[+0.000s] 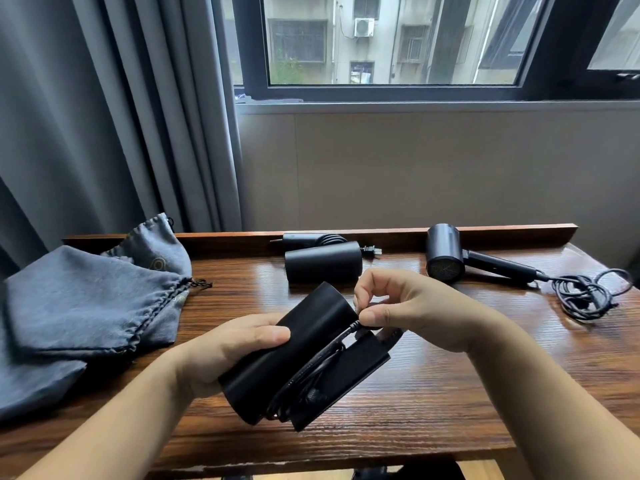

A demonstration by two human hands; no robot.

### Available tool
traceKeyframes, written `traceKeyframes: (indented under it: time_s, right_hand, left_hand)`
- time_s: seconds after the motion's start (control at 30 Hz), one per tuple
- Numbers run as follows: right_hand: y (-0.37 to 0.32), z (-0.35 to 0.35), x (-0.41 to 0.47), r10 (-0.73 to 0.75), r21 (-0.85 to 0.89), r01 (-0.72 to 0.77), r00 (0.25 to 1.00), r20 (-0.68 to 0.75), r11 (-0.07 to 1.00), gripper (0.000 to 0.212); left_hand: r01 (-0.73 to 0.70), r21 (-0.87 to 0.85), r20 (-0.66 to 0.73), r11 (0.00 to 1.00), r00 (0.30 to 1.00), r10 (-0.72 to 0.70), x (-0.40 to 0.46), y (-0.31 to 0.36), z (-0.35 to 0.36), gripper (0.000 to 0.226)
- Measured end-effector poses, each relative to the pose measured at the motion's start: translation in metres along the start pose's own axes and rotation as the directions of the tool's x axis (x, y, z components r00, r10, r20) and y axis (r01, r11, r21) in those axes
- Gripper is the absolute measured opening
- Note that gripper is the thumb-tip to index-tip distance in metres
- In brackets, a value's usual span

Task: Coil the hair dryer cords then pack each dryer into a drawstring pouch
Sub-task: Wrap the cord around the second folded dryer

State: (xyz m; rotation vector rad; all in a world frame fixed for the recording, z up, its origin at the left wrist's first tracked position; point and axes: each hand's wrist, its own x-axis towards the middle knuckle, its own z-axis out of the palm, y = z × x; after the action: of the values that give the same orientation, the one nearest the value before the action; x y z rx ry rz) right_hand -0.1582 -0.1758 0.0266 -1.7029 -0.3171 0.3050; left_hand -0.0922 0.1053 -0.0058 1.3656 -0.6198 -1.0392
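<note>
My left hand (239,355) grips the barrel of a folded black hair dryer (287,355) above the middle of the wooden table (450,393). Its cord (304,379) lies bundled between the barrel and the folded handle. My right hand (408,306) pinches the cord's end at the top of the dryer. A second folded dryer (322,261) with a coiled cord lies at the back centre. A third dryer (446,258) lies unfolded at the back right, its cord (585,292) in a loose heap. Grey drawstring pouches (90,299) lie at the left.
A raised wooden lip (398,233) runs along the table's far edge, in front of a wall and a window. Grey curtains (104,116) hang at the left behind the pouches. The near table edge (311,459) is just below my forearms.
</note>
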Motion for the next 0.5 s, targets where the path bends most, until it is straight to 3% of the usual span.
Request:
traceKeyframes:
  time_s: [0.13, 0.27, 0.5]
  right_hand:
    - [0.007, -0.002, 0.001, 0.037, -0.107, -0.04, 0.999, -0.023, 0.993, 0.018]
    - [0.013, -0.001, 0.003, 0.05, -0.01, -0.05, 0.996, -0.079, 0.999, 0.02]
    - [0.018, -0.002, 0.006, 0.122, 0.185, -0.122, 0.992, 0.009, 0.975, 0.016]
  left_hand:
    - [-0.016, 0.023, -0.027, 1.0, 0.999, 0.017, 0.001, 0.0, 0.002, 0.053]
    - [-0.044, 0.037, -0.058, 0.998, 0.997, 0.046, 0.002, 0.001, 0.004, 0.052]
    - [-0.092, -0.002, -0.011, 0.996, 0.996, 0.091, 0.0, 0.003, 0.007, 0.061]
